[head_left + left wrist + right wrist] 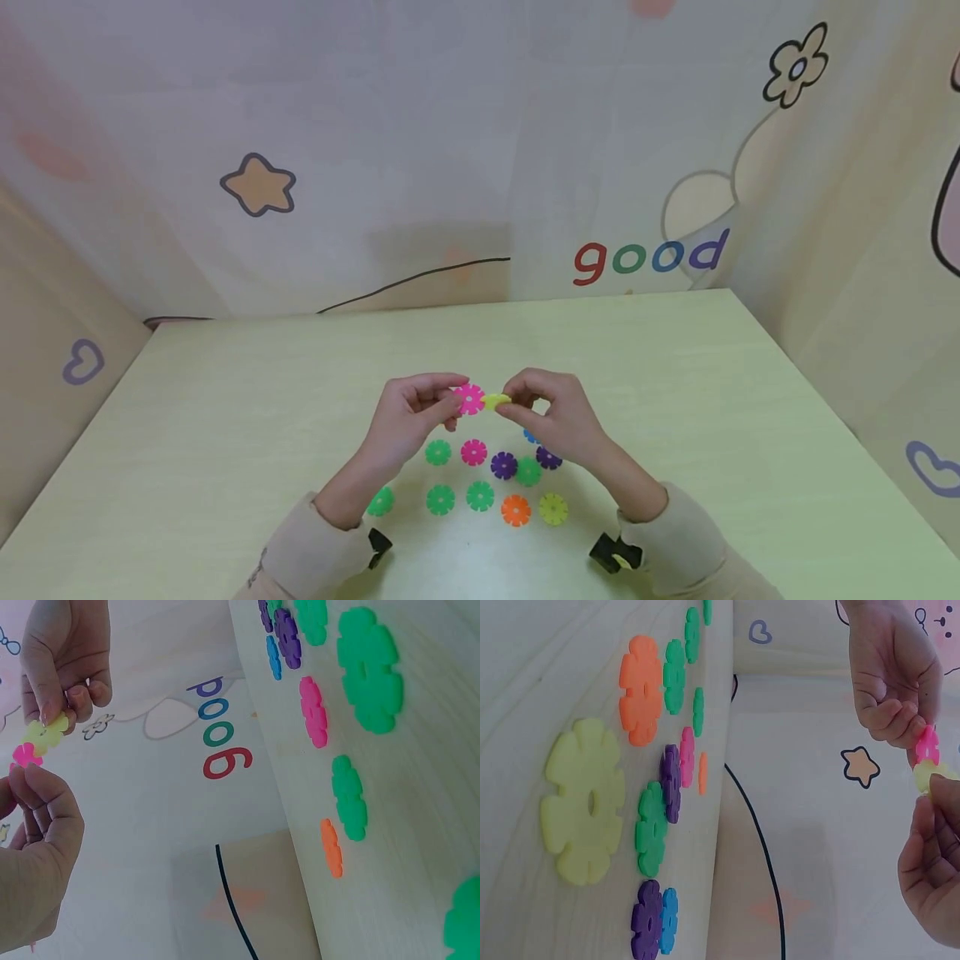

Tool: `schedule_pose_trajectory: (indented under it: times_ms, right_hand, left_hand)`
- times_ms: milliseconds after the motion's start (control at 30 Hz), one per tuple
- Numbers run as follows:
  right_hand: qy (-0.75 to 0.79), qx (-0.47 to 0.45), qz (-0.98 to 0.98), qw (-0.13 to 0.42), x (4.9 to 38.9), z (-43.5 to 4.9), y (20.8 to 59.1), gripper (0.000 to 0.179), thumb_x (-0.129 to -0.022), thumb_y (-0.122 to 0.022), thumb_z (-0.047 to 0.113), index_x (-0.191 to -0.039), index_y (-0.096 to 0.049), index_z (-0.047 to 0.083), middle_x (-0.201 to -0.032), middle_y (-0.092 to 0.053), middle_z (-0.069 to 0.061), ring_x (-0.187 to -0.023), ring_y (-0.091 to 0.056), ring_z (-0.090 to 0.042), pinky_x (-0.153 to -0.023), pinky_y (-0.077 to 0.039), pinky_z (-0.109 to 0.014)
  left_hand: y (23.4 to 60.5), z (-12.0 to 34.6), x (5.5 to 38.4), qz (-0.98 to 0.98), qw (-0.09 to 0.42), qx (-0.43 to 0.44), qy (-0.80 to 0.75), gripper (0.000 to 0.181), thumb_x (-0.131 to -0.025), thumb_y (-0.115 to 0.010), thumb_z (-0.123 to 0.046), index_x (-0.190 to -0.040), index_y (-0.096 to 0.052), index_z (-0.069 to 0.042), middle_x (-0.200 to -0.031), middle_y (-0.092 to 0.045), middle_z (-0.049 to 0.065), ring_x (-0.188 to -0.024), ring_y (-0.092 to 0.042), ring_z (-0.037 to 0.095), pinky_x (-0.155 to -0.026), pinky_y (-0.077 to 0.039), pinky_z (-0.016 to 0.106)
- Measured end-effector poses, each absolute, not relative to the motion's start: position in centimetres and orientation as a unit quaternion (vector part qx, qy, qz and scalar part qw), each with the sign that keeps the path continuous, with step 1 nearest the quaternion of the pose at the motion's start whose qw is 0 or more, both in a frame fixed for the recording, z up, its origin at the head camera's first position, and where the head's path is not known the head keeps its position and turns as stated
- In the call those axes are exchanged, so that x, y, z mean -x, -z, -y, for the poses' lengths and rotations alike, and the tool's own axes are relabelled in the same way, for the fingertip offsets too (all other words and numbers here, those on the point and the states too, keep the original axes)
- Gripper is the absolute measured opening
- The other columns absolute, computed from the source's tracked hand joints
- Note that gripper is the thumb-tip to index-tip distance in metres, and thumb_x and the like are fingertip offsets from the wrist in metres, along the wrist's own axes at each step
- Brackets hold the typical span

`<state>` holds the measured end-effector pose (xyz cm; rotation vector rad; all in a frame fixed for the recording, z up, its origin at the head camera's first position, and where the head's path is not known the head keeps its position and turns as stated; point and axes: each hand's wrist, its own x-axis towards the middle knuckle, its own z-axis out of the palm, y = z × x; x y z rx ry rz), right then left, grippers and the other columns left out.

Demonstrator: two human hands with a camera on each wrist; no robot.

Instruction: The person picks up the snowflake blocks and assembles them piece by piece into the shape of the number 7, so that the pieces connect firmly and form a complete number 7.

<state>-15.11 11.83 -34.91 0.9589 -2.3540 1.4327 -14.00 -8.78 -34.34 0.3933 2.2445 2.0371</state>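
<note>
Left grip (411, 408) on pink disc (472, 403) — right grip (558, 410) on yellow disc (493, 402) — above table (262, 400).

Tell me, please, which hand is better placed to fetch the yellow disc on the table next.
Probably the right hand: the loose yellow disc lies nearer to it than to the left hand. The right hand pinches a yellow piece, which it should release first; the left hand grips a pink disc.

Desk (247, 433) surface pale, faintly grained. Lying flat, notched: green discs (440, 500), two purple discs (504, 466), orange discs (516, 500), a pink disc (474, 443), a yellow disc (553, 500), a blue disc (531, 436).
</note>
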Motion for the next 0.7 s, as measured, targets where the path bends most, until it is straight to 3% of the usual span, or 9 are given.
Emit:
schedule_pose_trajectory:
  times_ms: [700]
  right_hand:
    - [-0.484,-0.367,0.774,0.179,14.96,-11.4,35.42,0.015,-0.072,-0.072,-0.007,-0.068,-0.064,0.005,-0.065,-0.061,-0.002,-0.056,-0.052,-0.012,-0.053,-0.048,-0.023]
  left_hand:
    - [34.75,8.55,13.71,-0.742,0.031,-0.147,-0.653,0.022,-0.083,-0.061,0.004,-0.105,-0.064,0.006,-0.071,-0.063,0.014,-0.059,-0.059,0.016,-0.059,-0.052,0.025]
